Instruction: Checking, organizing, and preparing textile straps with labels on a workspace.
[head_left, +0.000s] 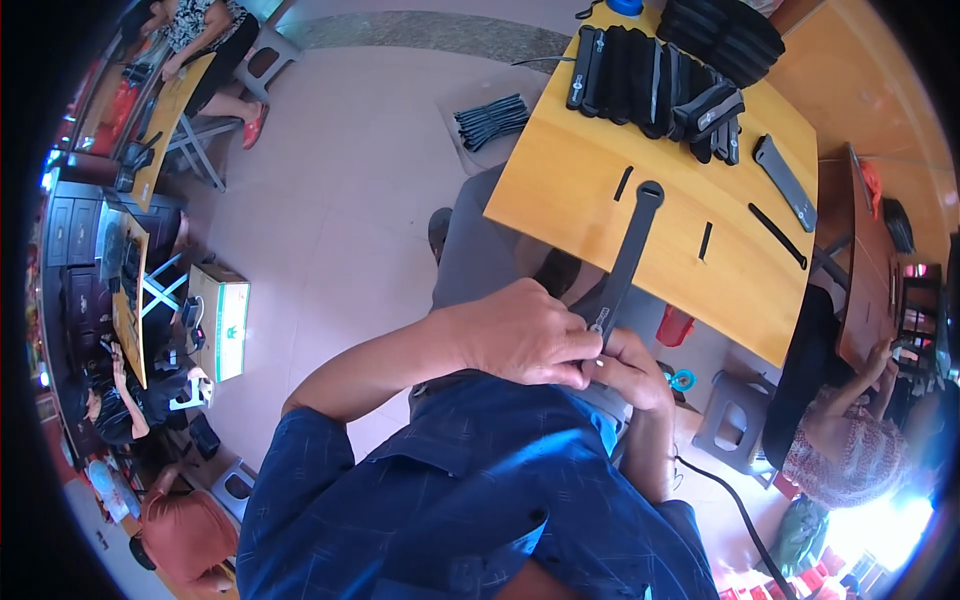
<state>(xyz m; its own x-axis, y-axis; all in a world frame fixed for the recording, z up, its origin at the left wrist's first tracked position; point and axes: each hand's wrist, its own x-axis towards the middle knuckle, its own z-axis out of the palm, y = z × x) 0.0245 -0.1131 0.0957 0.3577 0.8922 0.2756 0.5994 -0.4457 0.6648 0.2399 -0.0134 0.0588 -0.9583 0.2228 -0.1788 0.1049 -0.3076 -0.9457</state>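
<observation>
We saw a white and green box on the floor at the far left; its contents were hidden. Our left hand and right hand were both clamped on the near end of one dark strap, which reached onto the wooden table. Two short black strips lay there, then one stack of black pieces.

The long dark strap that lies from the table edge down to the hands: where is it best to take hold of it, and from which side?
Probably at the round free end of the strap, coming from above: it lies flat on the yellow table, uncovered. The near end is already pinched between the left hand and right hand.
</observation>
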